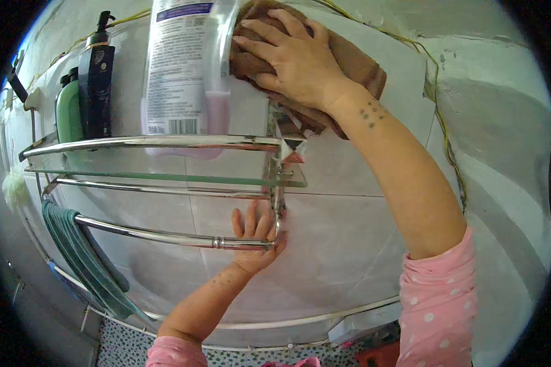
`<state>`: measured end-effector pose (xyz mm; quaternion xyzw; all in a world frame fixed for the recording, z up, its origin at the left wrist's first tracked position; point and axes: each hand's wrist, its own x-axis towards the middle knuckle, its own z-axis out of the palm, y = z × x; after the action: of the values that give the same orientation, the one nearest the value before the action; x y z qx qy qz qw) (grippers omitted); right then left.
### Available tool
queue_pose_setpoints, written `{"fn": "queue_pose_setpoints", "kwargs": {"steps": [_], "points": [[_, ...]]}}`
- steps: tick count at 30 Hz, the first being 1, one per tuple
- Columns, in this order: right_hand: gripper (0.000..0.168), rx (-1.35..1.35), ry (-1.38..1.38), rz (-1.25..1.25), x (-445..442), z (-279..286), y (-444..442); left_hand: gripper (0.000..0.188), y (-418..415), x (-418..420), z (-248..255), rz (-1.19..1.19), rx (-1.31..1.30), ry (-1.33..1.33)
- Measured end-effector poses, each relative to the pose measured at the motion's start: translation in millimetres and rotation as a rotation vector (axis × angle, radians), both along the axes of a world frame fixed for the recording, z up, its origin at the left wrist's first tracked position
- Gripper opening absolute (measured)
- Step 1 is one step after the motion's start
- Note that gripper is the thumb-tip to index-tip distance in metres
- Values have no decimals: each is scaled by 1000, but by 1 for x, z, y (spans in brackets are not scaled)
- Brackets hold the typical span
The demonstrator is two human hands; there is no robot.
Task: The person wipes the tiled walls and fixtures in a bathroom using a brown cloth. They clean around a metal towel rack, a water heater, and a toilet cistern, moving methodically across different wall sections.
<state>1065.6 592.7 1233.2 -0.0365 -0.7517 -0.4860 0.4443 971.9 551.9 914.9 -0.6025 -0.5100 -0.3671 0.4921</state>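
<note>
My right hand (pixel 289 55) lies with spread fingers over a folded brown cloth (pixel 358 59), pressing it to the tiled wall just right of a metal rack. My left hand (pixel 255 245) is at the lower right end of the rack's towel bar (pixel 165 233). Its fingers show above the bar, and the thumb is on the other side of the end bracket (pixel 277 215). On the rack's glass shelf (pixel 188 178) stands a large clear bottle (pixel 179 78) with a printed label and pinkish liquid low inside. It stands close to the cloth.
At the shelf's left are a dark pump bottle (pixel 96 91) and a green bottle (pixel 69 112). A teal towel (pixel 80 257) hangs from the bar's left end. Yellow-green wires (pixel 436 91) run along the wall at right. A white pipe (pixel 275 325) crosses below, above a pebble-patterned floor (pixel 124 344).
</note>
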Motion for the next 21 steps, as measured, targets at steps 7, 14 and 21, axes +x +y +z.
{"fn": "queue_pose_setpoints", "kwargs": {"steps": [7, 14, 21], "points": [[60, -35, -19, -35, 52, -22, 14, 51, -2, 1, 4, 34, 28, -3], [66, -183, 36, -223, 173, -72, 51, 51, 0, 1, 2, 115, 6, 24], [66, -250, 99, -311, 229, -126, 74, 51, 0, 2, 3, 128, 39, 45]]}}
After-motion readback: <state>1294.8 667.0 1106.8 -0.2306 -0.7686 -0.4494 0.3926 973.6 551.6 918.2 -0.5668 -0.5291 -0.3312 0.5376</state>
